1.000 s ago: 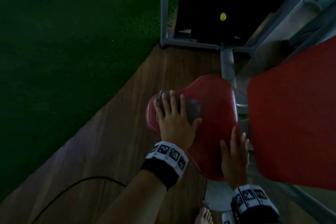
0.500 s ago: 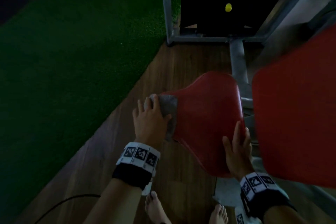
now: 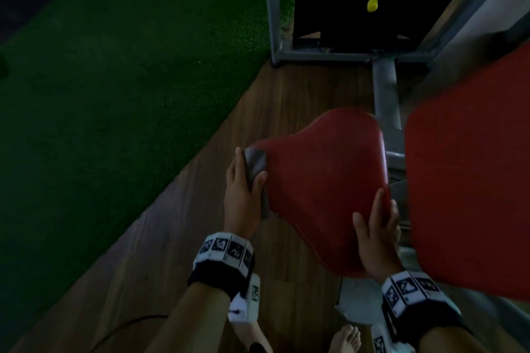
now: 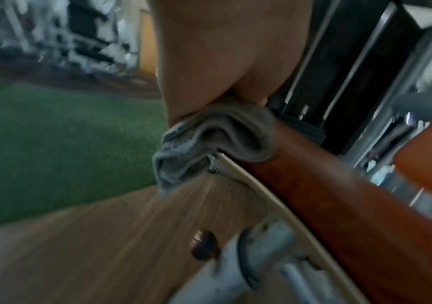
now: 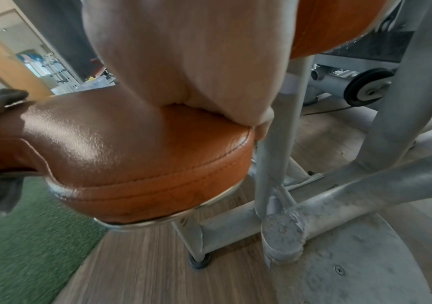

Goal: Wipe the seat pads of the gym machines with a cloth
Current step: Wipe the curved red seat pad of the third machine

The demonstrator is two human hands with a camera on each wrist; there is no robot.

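Down at the bottom of the head view, bare toes (image 3: 345, 339) show on the wood-look floor (image 3: 183, 238), with a dark cable (image 3: 120, 327) curling past on the left. Just above, both wrists wear marker bands. The right hand (image 3: 375, 233) rests on the near right corner of the red seat pad (image 3: 324, 180), fingers straight along the top and tips reaching over the right edge, holding nothing. Across the pad, the left hand (image 3: 243, 189) grips the grey cloth (image 3: 255, 165) and presses it around the pad's left edge, thumb on top, fingers down the side. The left wrist view shows it well: the cloth (image 4: 209, 139) bunches and folds over the rim, a loose corner hanging below, though that picture is blurred. From the right wrist, the pad's stitched seam and shiny surface (image 5: 131, 148) sit over a grey metal frame (image 5: 274, 185) bolted to a round base plate (image 5: 365, 267). To the right, a larger red back pad (image 3: 470, 180) stands beside the seat. Beyond it, the frame's post runs up to a dark weight stack with a yellow knob (image 3: 372, 4). Green turf (image 3: 114, 80) fills the left.
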